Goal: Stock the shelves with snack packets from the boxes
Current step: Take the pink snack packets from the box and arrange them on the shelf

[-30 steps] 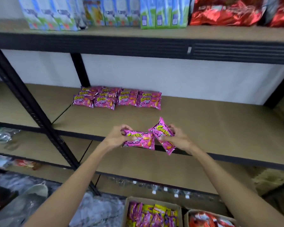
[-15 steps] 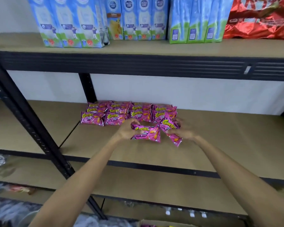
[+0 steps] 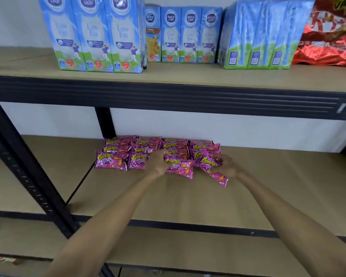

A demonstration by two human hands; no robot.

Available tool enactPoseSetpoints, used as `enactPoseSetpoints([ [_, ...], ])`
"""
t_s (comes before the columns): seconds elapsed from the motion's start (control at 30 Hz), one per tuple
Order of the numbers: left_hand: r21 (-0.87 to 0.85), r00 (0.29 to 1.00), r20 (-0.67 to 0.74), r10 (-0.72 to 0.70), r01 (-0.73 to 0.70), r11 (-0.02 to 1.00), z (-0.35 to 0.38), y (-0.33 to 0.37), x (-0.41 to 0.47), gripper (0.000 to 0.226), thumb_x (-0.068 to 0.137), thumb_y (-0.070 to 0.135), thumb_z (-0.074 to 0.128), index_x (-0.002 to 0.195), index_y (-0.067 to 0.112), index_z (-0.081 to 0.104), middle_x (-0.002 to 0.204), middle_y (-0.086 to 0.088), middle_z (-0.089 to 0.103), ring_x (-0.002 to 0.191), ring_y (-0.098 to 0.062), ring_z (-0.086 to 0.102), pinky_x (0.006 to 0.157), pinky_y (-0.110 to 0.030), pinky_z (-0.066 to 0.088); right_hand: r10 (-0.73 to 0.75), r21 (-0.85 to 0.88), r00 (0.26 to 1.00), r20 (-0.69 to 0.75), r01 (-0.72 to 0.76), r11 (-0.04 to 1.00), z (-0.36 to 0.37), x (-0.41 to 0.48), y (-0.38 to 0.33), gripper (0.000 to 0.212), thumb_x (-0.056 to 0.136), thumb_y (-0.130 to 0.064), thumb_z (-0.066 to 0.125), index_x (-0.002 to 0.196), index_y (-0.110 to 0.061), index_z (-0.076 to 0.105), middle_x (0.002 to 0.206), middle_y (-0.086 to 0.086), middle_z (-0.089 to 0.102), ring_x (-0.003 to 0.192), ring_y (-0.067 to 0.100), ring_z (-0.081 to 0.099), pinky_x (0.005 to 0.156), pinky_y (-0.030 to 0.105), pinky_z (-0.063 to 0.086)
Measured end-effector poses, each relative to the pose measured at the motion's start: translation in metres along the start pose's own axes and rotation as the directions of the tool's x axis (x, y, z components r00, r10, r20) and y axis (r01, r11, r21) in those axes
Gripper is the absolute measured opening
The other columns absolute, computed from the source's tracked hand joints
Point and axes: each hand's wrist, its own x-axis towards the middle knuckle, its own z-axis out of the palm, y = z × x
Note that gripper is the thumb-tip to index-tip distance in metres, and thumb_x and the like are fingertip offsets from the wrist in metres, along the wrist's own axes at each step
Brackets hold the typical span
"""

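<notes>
Both my arms reach deep into the middle shelf [image 3: 188, 198]. My left hand [image 3: 158, 162] grips a pink Corntoz snack packet [image 3: 181, 167] held level just in front of the stocked rows. My right hand [image 3: 227, 165] grips a second pink packet [image 3: 210, 163], tilted, its lower end hanging down to the right. Several pink packets [image 3: 116, 156] lie in overlapping rows at the back of the shelf against the white wall, right behind both hands.
Blue milk cartons [image 3: 92, 35] and a red foil bag [image 3: 330, 35] stand on the upper shelf [image 3: 168, 76]. A black upright post [image 3: 26, 170] runs down the left. Bare shelf board stretches to the right of the packets.
Both hands carried their packets up and forward from the shelf's front edge to the stocked rows at the back. My view rose, and the boxes on the floor dropped out of sight.
</notes>
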Motion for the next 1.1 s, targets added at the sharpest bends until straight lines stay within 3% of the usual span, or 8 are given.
enactPoseSetpoints([
  [0.17, 0.202, 0.999, -0.037, 0.038, -0.03, 0.979, 0.01, -0.002, 0.006, 0.043, 0.083, 0.046, 0.073, 0.122, 0.031, 0.061, 0.133, -0.002, 0.046, 0.132, -0.024, 0.037, 0.113, -0.05, 0.026, -0.016, -0.089, 1.0, 0.023, 0.018, 0.996, -0.002, 0.008, 0.002, 0.081, 0.074, -0.024, 0.088, 0.144, -0.015, 0.05, 0.135, 0.006, 0.059, 0.122, 0.023, 0.057, 0.091, 0.027, 0.044],
  [0.3, 0.275, 0.994, -0.073, 0.079, -0.056, 0.96, 0.02, -0.005, 0.009, 0.049, 0.089, 0.047, 0.065, 0.134, 0.028, 0.056, 0.131, -0.005, 0.041, 0.129, -0.026, 0.034, 0.112, -0.05, 0.028, -0.036, -0.167, 0.999, 0.025, 0.039, 0.985, -0.001, 0.012, 0.004, 0.078, 0.073, -0.02, 0.088, 0.142, -0.012, 0.051, 0.133, 0.005, 0.058, 0.12, 0.024, 0.056, 0.092, 0.027, 0.043],
  [0.43, 0.318, 0.994, -0.082, 0.075, -0.045, 0.947, 0.024, -0.004, 0.01, 0.051, 0.091, 0.048, 0.061, 0.137, 0.027, 0.053, 0.137, -0.007, 0.039, 0.131, -0.027, 0.031, 0.113, -0.05, 0.028, -0.071, -0.2, 0.997, 0.019, 0.073, 0.977, 0.0, 0.017, 0.008, 0.06, 0.072, -0.012, 0.088, 0.123, -0.01, 0.057, 0.101, 0.005, 0.058, 0.094, 0.023, 0.054, 0.069, 0.023, 0.041],
  [0.63, 0.357, 0.994, -0.079, 0.07, -0.037, 0.933, 0.028, -0.005, 0.01, 0.052, 0.093, 0.05, 0.056, 0.139, 0.026, 0.052, 0.147, -0.01, 0.033, 0.139, -0.031, 0.026, 0.115, -0.053, 0.026, -0.117, -0.228, 0.992, 0.041, 0.124, 0.966, 0.003, 0.023, 0.004, 0.053, 0.072, -0.014, 0.087, 0.116, -0.011, 0.057, 0.109, 0.008, 0.06, 0.098, 0.023, 0.056, 0.081, 0.031, 0.046],
  [0.77, 0.365, 0.994, -0.09, 0.065, -0.028, 0.931, 0.029, -0.005, 0.007, 0.051, 0.094, 0.05, 0.053, 0.139, 0.024, 0.051, 0.153, -0.011, 0.028, 0.142, -0.031, 0.023, 0.116, -0.054, 0.023, -0.138, -0.269, 0.99, 0.038, 0.143, 0.952, 0.008, 0.026, 0.001, 0.052, 0.07, -0.012, 0.087, 0.116, -0.01, 0.062, 0.101, 0.001, 0.06, 0.093, 0.02, 0.057, 0.077, 0.026, 0.044],
  [0.9, 0.363, 0.991, -0.115, 0.07, -0.024, 0.931, 0.031, -0.007, 0.004, 0.053, 0.094, 0.05, 0.053, 0.14, 0.023, 0.049, 0.15, -0.009, 0.031, 0.141, -0.029, 0.025, 0.115, -0.053, 0.024, -0.216, -0.338, 0.976, -0.017, 0.198, 0.92, 0.012, 0.03, 0.0, 0.06, 0.069, -0.022, 0.086, 0.125, -0.014, 0.068, 0.114, 0.01, 0.062, 0.109, 0.028, 0.056, 0.097, 0.037, 0.047],
  [1.03, 0.307, 0.989, -0.145, 0.042, 0.004, 0.952, 0.035, -0.009, 0.003, 0.052, 0.094, 0.047, 0.054, 0.139, 0.022, 0.049, 0.147, -0.007, 0.035, 0.14, -0.028, 0.028, 0.115, -0.054, 0.025, -0.223, -0.371, 0.975, 0.001, 0.208, 0.905, 0.014, 0.03, -0.004, 0.045, 0.077, -0.014, 0.081, 0.121, -0.009, 0.07, 0.11, 0.017, 0.065, 0.106, 0.033, 0.058, 0.097, 0.049, 0.047],
  [1.1, 0.289, 0.984, -0.166, 0.059, -0.008, 0.957, 0.036, -0.01, 0.002, 0.051, 0.094, 0.044, 0.055, 0.14, 0.023, 0.048, 0.144, -0.006, 0.038, 0.137, -0.027, 0.031, 0.114, -0.053, 0.028, -0.219, -0.386, 0.976, 0.003, 0.203, 0.9, 0.016, 0.033, 0.0, 0.049, 0.078, -0.02, 0.079, 0.126, -0.017, 0.068, 0.113, 0.011, 0.062, 0.11, 0.029, 0.055, 0.098, 0.052, 0.046],
])
